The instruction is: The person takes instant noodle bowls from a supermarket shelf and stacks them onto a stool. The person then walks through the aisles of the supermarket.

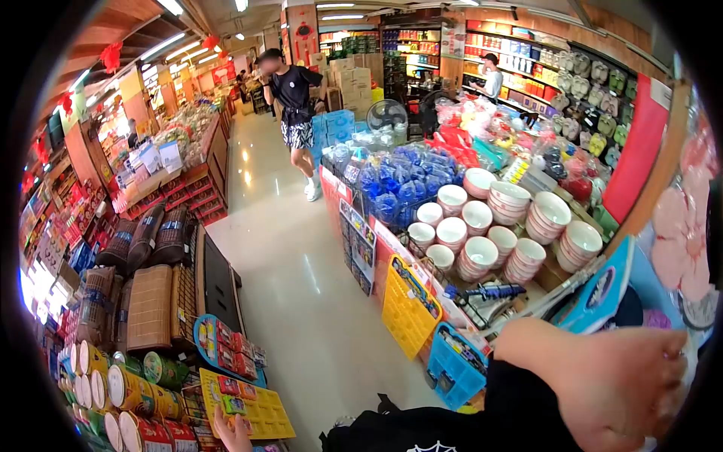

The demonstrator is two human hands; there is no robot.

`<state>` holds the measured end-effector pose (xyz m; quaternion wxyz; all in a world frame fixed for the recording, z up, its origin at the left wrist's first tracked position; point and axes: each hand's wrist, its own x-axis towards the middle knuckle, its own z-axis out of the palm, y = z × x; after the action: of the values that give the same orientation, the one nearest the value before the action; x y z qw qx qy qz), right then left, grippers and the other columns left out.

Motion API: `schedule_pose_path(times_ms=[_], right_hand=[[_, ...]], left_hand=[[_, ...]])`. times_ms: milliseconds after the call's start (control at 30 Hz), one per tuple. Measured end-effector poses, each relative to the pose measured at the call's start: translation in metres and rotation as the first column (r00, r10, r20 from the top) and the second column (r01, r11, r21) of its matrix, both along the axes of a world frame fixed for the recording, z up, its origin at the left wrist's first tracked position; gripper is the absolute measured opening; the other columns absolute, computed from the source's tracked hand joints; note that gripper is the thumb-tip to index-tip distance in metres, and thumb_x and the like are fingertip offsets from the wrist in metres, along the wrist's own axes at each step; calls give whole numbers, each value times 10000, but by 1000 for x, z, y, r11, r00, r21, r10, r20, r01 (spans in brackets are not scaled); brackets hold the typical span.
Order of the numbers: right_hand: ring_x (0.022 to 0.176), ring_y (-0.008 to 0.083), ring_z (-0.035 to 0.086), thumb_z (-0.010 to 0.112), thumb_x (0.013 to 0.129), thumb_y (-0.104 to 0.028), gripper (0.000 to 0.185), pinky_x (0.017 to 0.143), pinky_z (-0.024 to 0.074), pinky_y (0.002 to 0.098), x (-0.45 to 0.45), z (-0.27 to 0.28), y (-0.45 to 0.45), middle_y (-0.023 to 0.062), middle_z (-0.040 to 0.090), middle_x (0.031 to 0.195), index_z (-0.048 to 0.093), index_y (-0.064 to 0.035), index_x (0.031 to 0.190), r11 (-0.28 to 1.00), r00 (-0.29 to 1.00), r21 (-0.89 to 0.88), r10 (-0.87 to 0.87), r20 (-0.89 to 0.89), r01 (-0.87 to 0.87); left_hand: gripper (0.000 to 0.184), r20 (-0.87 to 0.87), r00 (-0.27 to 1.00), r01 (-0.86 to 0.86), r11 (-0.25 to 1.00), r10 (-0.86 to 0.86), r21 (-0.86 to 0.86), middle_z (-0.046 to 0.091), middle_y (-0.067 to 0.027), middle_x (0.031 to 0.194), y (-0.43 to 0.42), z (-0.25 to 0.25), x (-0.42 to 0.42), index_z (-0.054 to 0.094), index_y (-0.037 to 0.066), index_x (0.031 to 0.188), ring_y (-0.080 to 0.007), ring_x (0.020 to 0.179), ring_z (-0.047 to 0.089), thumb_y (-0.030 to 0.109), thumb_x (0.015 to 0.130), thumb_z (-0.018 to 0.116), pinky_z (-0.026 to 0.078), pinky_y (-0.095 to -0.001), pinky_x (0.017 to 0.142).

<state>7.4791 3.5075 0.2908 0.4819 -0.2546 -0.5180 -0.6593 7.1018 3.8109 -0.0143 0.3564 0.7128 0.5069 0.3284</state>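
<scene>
My left hand (233, 432) is at the bottom edge, with its fingers stretched out and apart. It lies at the rim of a yellow plastic tray (265, 410), just below a small green packet (233, 404); whether it touches the packet I cannot tell. Red packets (247, 389) sit in the same tray. At the lower right, my right hand (617, 380) looms close to the camera with its fingers curled. Anything inside those fingers is hidden. Behind that hand stands a blue printed package (602, 290).
Stacked bowls (478, 256) and blue wrapped goods (395, 181) cover the right counter. A yellow basket (409, 309) and a blue basket (456, 365) hang on its side. Canisters (132, 388) line the left. A person (294, 94) walks in the aisle (301, 286); another (491, 79) stands farther back.
</scene>
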Motion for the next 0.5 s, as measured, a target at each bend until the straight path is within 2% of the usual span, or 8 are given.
schedule_pose_path(times_ms=[100, 167, 233, 267, 367, 400, 433, 500], right_hand=[[858, 183, 544, 579, 809, -263, 320, 756, 376, 334, 61, -15, 85, 35, 569, 993, 513, -133, 1095, 977, 991, -206, -72, -115, 47], [878, 207, 535, 624, 778, -246, 348, 756, 372, 343, 109, -24, 139, 73, 568, 995, 522, -109, 1081, 939, 966, -328, -173, -191, 104], [898, 231, 527, 670, 748, -229, 378, 756, 368, 352, 163, -38, 186, 112, 567, 997, 531, -84, 1068, 896, 914, -419, -287, -287, 149], [924, 241, 520, 660, 749, -176, 379, 778, 374, 357, 192, -48, 205, 111, 560, 1010, 525, -75, 1088, 872, 870, -457, -355, -344, 175], [970, 280, 504, 651, 743, -73, 405, 846, 383, 383, 253, -98, 224, 115, 535, 1068, 510, -45, 1121, 832, 636, -549, -469, -613, 84], [987, 291, 494, 655, 738, -59, 420, 868, 381, 379, 269, -120, 218, 127, 520, 1089, 504, -39, 1130, 833, 564, -550, -480, -672, 53], [997, 289, 494, 650, 751, -71, 400, 862, 394, 375, 282, -143, 208, 129, 522, 1085, 511, -43, 1125, 832, 435, -554, -509, -743, 26], [928, 303, 532, 632, 776, -110, 273, 821, 417, 387, 297, -196, 177, 138, 561, 986, 552, -29, 1025, 703, 159, -701, -710, -686, 118]], left_hand=[[508, -16, 1000, 23, 996, -21, 88, 409, -176, 1332, 19, 15, 58, 357, 17, 1351, -256, 1210, 413, 121, 896, 558, 364, -368, 966], [498, 51, 987, 156, 987, -153, -48, 508, -173, 1217, 66, 3, 83, 374, 20, 1337, -262, 1107, 484, 128, 889, 565, 392, -368, 912], [480, -30, 999, 34, 957, -45, -288, 562, -160, 1121, 92, 29, 128, 387, -12, 1307, -256, 1004, 532, 138, 886, 562, 419, -349, 854], [475, -61, 997, 47, 987, -57, -150, 569, -154, 1101, 92, 70, 172, 396, -32, 1287, -231, 948, 545, 161, 888, 565, 434, -321, 826], [452, 20, 973, 230, 972, -232, 53, 559, -160, 1133, 189, 26, 201, 418, -30, 1271, -230, 965, 554, 175, 894, 562, 443, -319, 832], [429, 97, 992, 80, 997, -81, 8, 555, -164, 1156, 228, -12, 203, 432, -16, 1273, -239, 1011, 554, 158, 900, 554, 446, -329, 858], [405, 12, 998, 62, 992, -64, 112, 555, -164, 1166, 231, 31, 243, 448, -12, 1267, -246, 1042, 550, 138, 905, 550, 449, -327, 874], [406, 88, 992, 88, 994, -93, 58, 555, -164, 1166, 263, 55, 292, 449, -11, 1272, -246, 1044, 549, 129, 905, 554, 448, -326, 888]])
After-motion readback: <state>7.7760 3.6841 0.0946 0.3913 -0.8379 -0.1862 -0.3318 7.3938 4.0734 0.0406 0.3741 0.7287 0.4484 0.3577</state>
